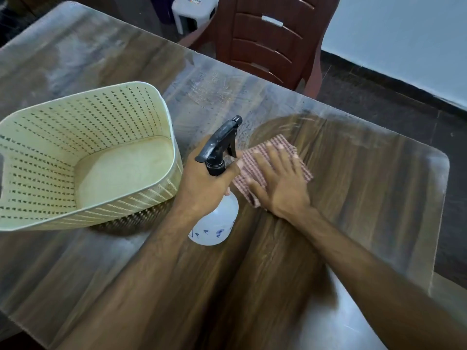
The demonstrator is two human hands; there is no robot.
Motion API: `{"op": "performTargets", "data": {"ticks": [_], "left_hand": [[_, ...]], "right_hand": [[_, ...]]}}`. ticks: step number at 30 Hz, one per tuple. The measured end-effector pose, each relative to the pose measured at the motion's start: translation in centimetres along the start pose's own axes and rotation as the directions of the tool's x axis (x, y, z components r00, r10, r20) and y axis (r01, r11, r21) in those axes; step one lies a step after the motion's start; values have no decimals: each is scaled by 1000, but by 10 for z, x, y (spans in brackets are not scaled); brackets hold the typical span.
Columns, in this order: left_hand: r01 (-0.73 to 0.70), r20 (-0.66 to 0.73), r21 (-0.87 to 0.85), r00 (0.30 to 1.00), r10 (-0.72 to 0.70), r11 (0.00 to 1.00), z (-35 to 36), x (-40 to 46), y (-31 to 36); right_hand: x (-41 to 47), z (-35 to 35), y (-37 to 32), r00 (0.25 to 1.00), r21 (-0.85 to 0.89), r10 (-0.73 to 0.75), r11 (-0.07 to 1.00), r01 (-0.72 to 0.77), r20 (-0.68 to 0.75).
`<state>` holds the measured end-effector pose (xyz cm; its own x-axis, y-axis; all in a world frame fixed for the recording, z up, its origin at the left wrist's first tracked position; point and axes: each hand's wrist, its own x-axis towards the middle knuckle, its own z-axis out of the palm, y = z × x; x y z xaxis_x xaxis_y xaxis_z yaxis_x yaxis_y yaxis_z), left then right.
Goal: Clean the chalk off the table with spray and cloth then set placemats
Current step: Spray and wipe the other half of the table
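Observation:
My left hand [202,183] grips the neck of a white spray bottle [217,223] with a black trigger head [219,142], held just above the wooden table [366,198]. My right hand [278,183] lies flat, fingers spread, pressing a pink checked cloth [252,168] onto the tabletop right of the bottle. White chalk haze [214,97] covers the far part of the table and its right edge. The wood around the cloth is dark and streak-free. No placemats are in view.
A cream perforated plastic basket [45,157] stands empty on the table's left side, close to my left hand. A dark red plastic chair [267,39] is at the far edge, a white stool [192,11] behind it. The table's right edge drops to dark floor.

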<state>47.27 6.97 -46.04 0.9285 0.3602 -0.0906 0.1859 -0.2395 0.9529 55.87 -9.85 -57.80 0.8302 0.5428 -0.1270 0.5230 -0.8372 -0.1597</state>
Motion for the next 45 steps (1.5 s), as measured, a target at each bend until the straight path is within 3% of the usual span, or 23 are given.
{"op": "performTargets", "data": {"ticks": [5,10,16,21,24,28,30,37,41,45], "left_hand": [[-5,6,-15,1000,5,1000,-1,1,-5],[-15,74,-38,997,18,999,0,-6,-14],[-23,100,-18,995,25,1000,1,-13,-12],[-41,62,6,997,41,999,-3,-19,-6],[-29,48,-3,998,29,1000,-7,-25,-7],[-5,80,-29,997,8,1000,-10,-35,-9],[6,80,-26,997,-3,1000,-11,-40,-10],[17,57,-24,998,-16,1000,-17,-54,-8],[11,24,-10,1000,-11,1000,-17,-64,-1],[8,-2,-19,1000,-8,1000,-14,-79,5]], "right_hand": [[39,-23,83,949,6,314,949,-314,-38],[120,-33,93,901,93,428,902,-421,-72],[136,-26,20,986,11,166,986,-166,1],[59,-14,-24,991,-19,-121,992,123,52],[30,-10,3,994,-31,-101,994,103,43],[77,-18,36,988,15,154,988,-154,-21],[104,-21,24,980,52,197,979,-196,-23],[98,-11,-67,999,42,-54,998,53,3],[57,-4,-81,981,-79,-192,978,194,34],[5,0,-76,973,-1,-230,973,230,20]]}}
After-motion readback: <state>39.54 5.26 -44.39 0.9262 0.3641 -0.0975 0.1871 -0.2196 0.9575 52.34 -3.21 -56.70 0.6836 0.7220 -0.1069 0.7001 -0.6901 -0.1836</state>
